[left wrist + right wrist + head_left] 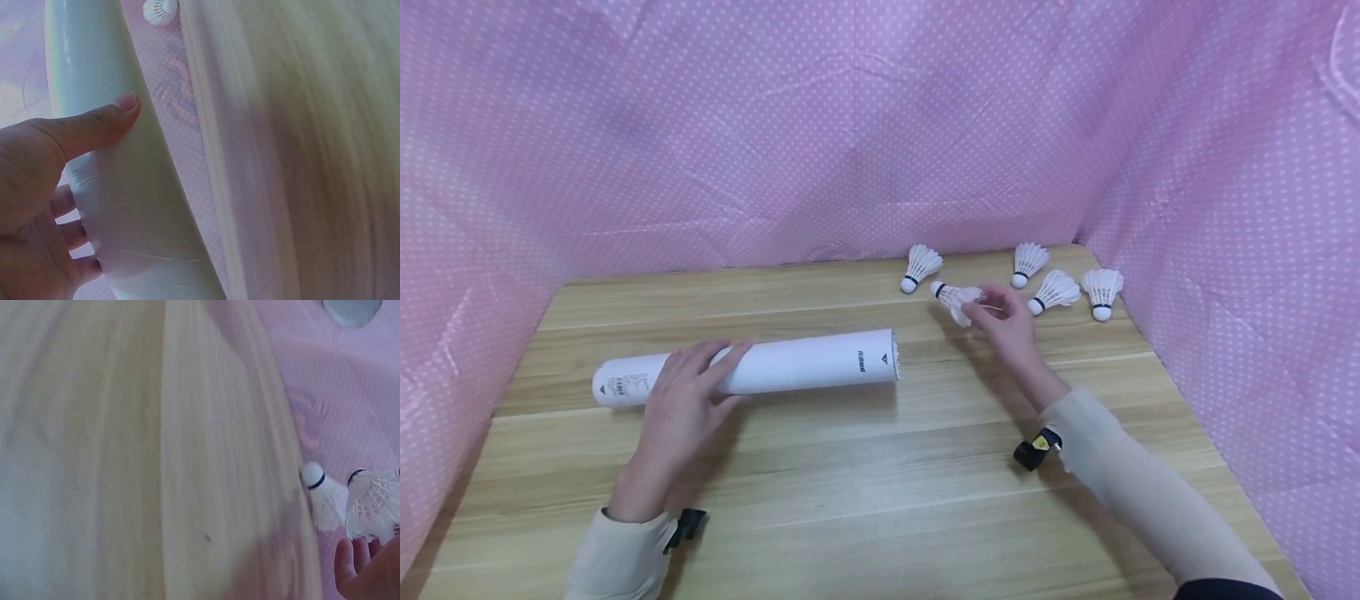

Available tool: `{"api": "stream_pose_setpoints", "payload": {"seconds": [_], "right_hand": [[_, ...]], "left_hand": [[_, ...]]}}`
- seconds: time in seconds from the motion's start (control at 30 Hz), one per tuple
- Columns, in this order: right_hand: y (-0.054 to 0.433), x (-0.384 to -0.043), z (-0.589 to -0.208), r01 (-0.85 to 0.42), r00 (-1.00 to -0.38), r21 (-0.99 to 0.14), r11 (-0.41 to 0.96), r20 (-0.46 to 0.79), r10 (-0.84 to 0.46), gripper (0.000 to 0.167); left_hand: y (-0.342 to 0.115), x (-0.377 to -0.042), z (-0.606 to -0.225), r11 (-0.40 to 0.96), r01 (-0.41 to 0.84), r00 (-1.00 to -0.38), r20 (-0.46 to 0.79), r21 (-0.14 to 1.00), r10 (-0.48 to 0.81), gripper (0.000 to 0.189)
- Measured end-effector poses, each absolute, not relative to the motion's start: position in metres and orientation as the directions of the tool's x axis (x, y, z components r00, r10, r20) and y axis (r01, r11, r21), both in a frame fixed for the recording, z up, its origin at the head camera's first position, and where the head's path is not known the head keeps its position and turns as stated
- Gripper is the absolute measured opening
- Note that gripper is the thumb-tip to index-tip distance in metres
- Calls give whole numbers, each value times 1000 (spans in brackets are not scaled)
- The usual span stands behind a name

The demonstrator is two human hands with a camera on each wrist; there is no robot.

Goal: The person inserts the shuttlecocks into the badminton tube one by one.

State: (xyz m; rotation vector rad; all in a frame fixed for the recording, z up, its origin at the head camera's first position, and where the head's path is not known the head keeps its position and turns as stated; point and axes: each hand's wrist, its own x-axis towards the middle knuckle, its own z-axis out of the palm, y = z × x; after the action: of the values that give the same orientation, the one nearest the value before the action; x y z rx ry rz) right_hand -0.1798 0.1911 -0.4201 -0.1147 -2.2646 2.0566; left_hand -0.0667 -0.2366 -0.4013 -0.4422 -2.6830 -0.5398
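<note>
A long white shuttlecock tube (812, 364) lies on its side, nearly level, above the wooden table. My left hand (688, 396) grips it left of its middle. In the left wrist view the thumb (103, 128) presses along the tube, with other fingers partly hidden behind it. White feather-like edges show at the tube's right end. My right hand (1011, 329) pinches a white shuttlecock (953, 297) by its feathers, its cork pointing left and apart from the tube. In the right wrist view this shuttlecock (375, 503) is partly cut off by the frame edge.
Beyond my right hand, other shuttlecocks lie on the table (865, 492): one at the back (922, 265), and further right a second (1030, 260), a third (1057, 289) and one near the right edge (1103, 289). A pink dotted cloth (850, 125) hangs behind and beside the table.
</note>
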Motion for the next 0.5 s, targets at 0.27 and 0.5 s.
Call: {"api": "stream_pose_setpoints", "payload": {"seconds": [0.27,0.5], "right_hand": [[189,-159,-409,-33,-999,-999,23,33,-7,43],[188,-144,-397,-48,-993,-999,-19,49,-109,39]], "left_hand": [[-239,-67,-401,879,364,-882,418,309,218,81],[-241,-69,-402,879,366,-877,430,306,215,81]]}}
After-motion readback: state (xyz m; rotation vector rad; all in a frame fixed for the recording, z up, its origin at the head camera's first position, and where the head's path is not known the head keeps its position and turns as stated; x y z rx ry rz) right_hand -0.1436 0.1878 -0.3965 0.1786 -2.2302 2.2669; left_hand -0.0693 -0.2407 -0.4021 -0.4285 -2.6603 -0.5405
